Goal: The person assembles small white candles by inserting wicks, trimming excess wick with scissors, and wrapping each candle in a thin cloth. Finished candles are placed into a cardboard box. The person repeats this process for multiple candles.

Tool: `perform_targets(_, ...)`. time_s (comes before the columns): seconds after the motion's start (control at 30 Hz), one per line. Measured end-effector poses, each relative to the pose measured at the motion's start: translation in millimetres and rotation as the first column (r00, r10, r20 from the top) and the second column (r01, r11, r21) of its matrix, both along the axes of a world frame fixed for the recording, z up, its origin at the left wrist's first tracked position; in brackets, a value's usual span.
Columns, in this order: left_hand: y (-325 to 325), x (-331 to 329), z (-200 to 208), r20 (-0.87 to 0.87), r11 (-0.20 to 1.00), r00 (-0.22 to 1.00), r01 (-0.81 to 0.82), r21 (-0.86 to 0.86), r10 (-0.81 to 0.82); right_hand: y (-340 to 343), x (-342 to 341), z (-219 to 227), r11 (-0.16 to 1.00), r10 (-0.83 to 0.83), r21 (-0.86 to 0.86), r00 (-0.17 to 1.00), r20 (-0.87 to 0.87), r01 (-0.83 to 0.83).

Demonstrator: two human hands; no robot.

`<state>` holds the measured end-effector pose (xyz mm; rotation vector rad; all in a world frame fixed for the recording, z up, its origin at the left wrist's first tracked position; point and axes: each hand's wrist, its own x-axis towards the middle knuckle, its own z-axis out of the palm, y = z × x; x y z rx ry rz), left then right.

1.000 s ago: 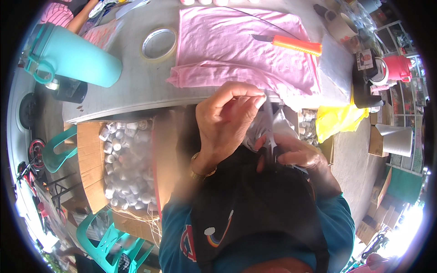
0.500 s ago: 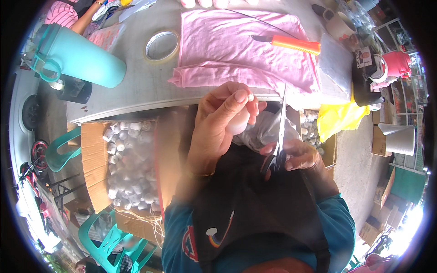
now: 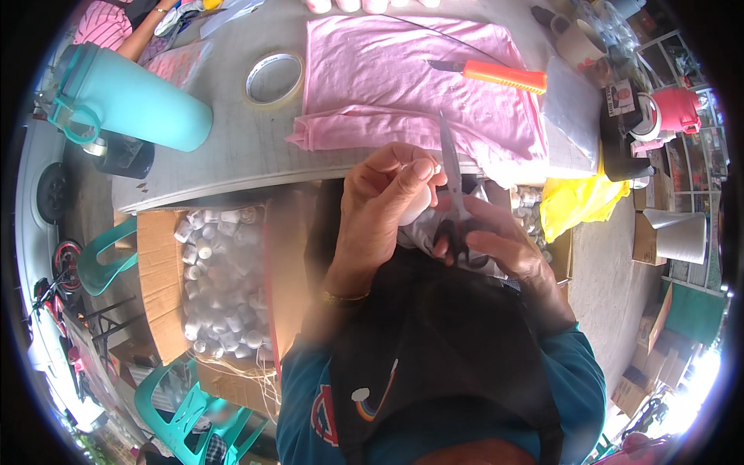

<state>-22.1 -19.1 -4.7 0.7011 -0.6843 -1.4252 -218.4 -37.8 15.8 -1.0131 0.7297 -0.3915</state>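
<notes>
My left hand [image 3: 376, 209] is closed over the gap in front of the table, pinching a small white rounded piece [image 3: 419, 206]. A pale tip of it shows between thumb and forefinger; the rest is partly hidden. In my right hand [image 3: 508, 236] is a pair of scissors [image 3: 451, 159] with dark handles, fingers through the loops. Its blades point up toward the table and look closed together, beside the left fingertips. Under my hands lies a greyish-white plastic bag [image 3: 418, 236]. Beyond them a folded pink cloth [image 3: 387, 77] covers part of the table, with an orange-handled cutter [image 3: 504, 75] on it.
On the table [image 3: 232, 159] are a tape roll [image 3: 275, 79], a turquoise tumbler [image 3: 147, 101] and a mug [image 3: 580, 43]. An open carton [image 3: 163, 287] of white pieces stands at left. A yellow bag [image 3: 577, 201] hangs at right. At far left, a person's arm [image 3: 151, 35] shows.
My right hand has lifted the scissors up and left, bringing the blades close to the left fingertips. The left hand has shifted slightly to the right, still pinching the white piece.
</notes>
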Motion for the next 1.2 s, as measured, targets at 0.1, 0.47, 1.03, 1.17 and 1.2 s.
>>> perform_targets(0.1, 1, 0, -1, 0.056, 0.997, 0.997, -0.062, 0.038, 0.060, 1, 1, -4, 0.997, 0.054, 0.042, 0.979, 0.198, -0.063)
perform_targets(0.47, 0, -6, 2, -0.067, 0.980, 0.978, -0.197, 0.024, 0.198, 8, 17, -7, 0.567, -0.271, -0.806, 0.886, -0.376, -0.168)
perform_targets(1.03, 5, -4, 7, 0.012, 0.982, 0.983, -0.180, -0.057, 0.181, -4, 24, -14, 0.031, -0.451, -0.970, 0.863, -0.229, -0.241)
perform_targets(1.17, 5, -1, 11, 0.163, 0.970, 0.959, -0.217, -0.112, 0.233, -4, 23, -15, 0.042, -0.431, -0.968, 0.870, -0.241, -0.248)
perform_targets(1.2, 5, -1, 12, 0.170, 0.970, 0.958, -0.216, -0.114, 0.233, -4, 23, -15, 0.046, -0.425, -0.970, 0.874, -0.236, -0.240)
